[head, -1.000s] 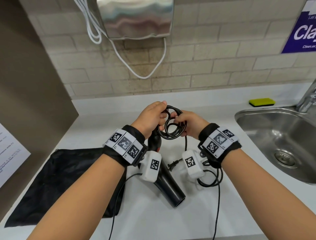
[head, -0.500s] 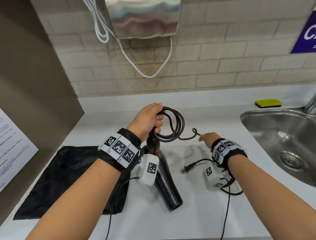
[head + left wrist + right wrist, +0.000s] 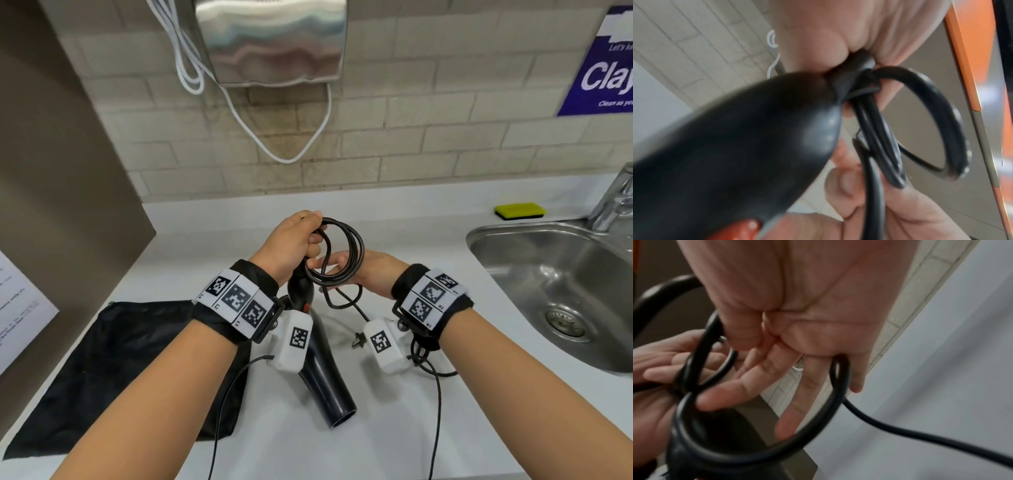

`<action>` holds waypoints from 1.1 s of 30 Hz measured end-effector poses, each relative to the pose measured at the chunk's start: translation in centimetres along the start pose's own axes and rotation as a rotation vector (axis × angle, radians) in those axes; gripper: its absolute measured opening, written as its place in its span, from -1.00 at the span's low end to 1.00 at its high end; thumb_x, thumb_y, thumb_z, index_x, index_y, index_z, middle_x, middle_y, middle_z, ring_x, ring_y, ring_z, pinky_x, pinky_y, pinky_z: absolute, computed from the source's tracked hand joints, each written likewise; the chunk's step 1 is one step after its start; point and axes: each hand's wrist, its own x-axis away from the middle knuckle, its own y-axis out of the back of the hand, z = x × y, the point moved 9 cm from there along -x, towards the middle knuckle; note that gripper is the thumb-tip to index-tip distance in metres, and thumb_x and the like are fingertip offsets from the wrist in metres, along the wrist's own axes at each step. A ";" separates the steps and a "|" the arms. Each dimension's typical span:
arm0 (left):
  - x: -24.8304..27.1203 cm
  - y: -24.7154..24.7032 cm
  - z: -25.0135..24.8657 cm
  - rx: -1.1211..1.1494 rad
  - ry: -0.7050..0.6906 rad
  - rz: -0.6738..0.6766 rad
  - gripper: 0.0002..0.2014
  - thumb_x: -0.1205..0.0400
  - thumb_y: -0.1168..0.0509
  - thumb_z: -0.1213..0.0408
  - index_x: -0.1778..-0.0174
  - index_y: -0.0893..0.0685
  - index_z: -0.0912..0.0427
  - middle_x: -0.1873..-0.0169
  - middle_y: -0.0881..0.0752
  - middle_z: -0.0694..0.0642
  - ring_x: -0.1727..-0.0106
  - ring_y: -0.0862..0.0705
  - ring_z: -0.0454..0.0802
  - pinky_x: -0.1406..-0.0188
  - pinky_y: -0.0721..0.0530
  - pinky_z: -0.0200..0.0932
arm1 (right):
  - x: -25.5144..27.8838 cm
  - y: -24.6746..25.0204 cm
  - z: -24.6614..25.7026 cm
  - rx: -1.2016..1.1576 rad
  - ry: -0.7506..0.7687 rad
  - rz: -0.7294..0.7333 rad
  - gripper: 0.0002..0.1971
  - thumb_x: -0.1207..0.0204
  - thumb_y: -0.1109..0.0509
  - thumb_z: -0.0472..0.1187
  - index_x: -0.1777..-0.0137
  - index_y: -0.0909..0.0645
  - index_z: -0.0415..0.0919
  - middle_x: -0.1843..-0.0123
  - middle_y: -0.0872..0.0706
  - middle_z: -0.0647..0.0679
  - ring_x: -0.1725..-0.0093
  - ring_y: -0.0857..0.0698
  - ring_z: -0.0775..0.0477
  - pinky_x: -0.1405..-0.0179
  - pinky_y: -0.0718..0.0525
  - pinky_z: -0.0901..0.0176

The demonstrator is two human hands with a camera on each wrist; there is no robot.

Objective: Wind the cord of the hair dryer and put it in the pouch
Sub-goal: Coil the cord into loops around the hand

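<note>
Head view: the left hand [image 3: 294,245] is closed around the handle end of the black hair dryer [image 3: 320,363] and also pinches the top of the coiled black cord [image 3: 342,255], held above the middle of the white worktop [image 3: 428,428]; the dryer's barrel slants down toward the front edge, its open nozzle nearest the viewer. The right hand [image 3: 368,272] lies just beside the coil on its right, fingers reaching through the loops toward the left hand. A loose tail of cord drops from the coil to the plug [image 3: 358,341], which lies on the worktop between the two wrists. The black pouch [image 3: 113,370] lies flat along the worktop's left edge, partly under the left forearm. A steel sink [image 3: 555,294] is set into the right end of the worktop, with a yellow sponge [image 3: 520,210] at the back edge beside it. Left wrist view: the fingers [image 3: 890,91] curl over the cord where it leaves the dryer's handle, gripping the loops against it. Right wrist view: the right hand's fingers [image 3: 797,402] are extended and loosely spread through the loops, the cord running between them; one strand trails away over the worktop.
</note>
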 end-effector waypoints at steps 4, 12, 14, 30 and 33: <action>0.1 -0.3 0.0 0.015 0.002 0.011 -0.74 -0.75 -0.04 0.25 0.26 -0.43 0.22 0.66 -0.32 -0.09 0.71 -0.22 -0.23 0.76 -0.21 -0.37 | -1.4 -0.4 -0.8 0.125 -0.071 0.079 -0.84 -0.58 -0.26 -0.36 -0.01 -0.65 -0.16 0.19 -0.72 0.17 0.12 -0.67 0.32 -0.11 -0.57 0.35; -0.2 0.4 0.0 0.026 -0.001 -0.042 -0.72 -0.75 -0.03 0.26 0.29 -0.42 0.19 0.67 -0.31 -0.09 0.71 -0.22 -0.22 0.74 -0.25 -0.38 | -0.5 1.4 -1.6 0.778 0.042 -0.213 -0.77 -0.43 -0.47 -0.07 -0.03 -0.73 -0.12 -0.11 -0.74 0.02 -0.18 -0.53 0.12 -0.57 -0.17 -0.06; -0.2 0.2 0.0 0.030 -0.003 -0.038 -0.72 -0.75 -0.03 0.26 0.28 -0.43 0.20 0.66 -0.31 -0.08 0.71 -0.22 -0.22 0.75 -0.24 -0.38 | -0.5 1.3 -0.2 0.855 0.180 -0.304 -0.71 -0.41 -0.45 0.01 -0.11 -0.70 -0.01 -0.16 -0.74 0.01 -0.24 -0.51 0.13 -0.60 -0.10 -0.09; -0.2 -0.4 0.2 -0.007 -0.002 0.013 -0.73 -0.75 -0.05 0.23 0.26 -0.43 0.22 0.66 -0.30 -0.08 0.71 -0.22 -0.22 0.76 -0.24 -0.40 | -1.2 1.3 -0.2 0.010 0.235 -0.210 -0.61 -0.29 -0.32 -0.75 0.40 -0.45 -0.22 0.51 -0.68 0.09 0.47 -0.65 0.24 0.34 -0.67 0.33; -0.2 -0.2 0.1 0.024 -0.013 0.004 -0.73 -0.75 -0.05 0.24 0.25 -0.43 0.24 0.63 -0.29 -0.04 0.72 -0.22 -0.21 0.78 -0.22 -0.40 | -1.2 1.1 -0.6 -0.077 0.168 -0.112 -0.62 -0.38 -0.33 -0.65 0.04 -0.58 -0.14 0.20 -0.77 -0.01 0.25 -0.76 0.05 0.14 -0.72 0.09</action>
